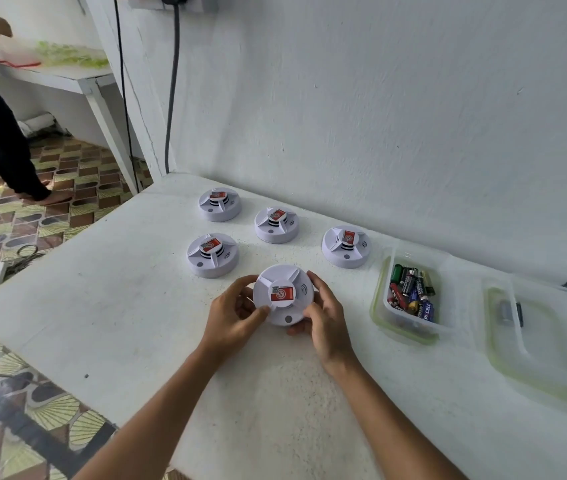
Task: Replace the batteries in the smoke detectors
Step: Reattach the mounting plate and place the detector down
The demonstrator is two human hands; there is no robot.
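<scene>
Hands meet around one smoke detector (284, 296) near the front middle of the white desk (136, 306). The left hand (232, 318) curls round its left rim, thumb lying across the top edge, and the right hand (323, 320) curls round the right rim with fingertips tucked under the near side. The detector sits face up, red label on top, and looks slightly lifted or tipped toward the person; whether its base touches the desk I cannot tell.

Four more detectors (213, 254) stand face up further back, well apart from one another. To the right sits an open clear tub (379, 299) holding a heap of batteries (412, 289), and beside it a second clear tub (531, 341) with a small dark item inside, too blurred to name.

The step in hand seems to be opening this unit to reach its battery bay. To do it well, one hand should hold the base steady while the other twists the top, gripping on the rim and not on the raised middle vents, which look thin. If it does not turn, flipping it over to check for a cover underneath would be wiser than forcing it. Keeping it low over the desk saves a drop.
</scene>
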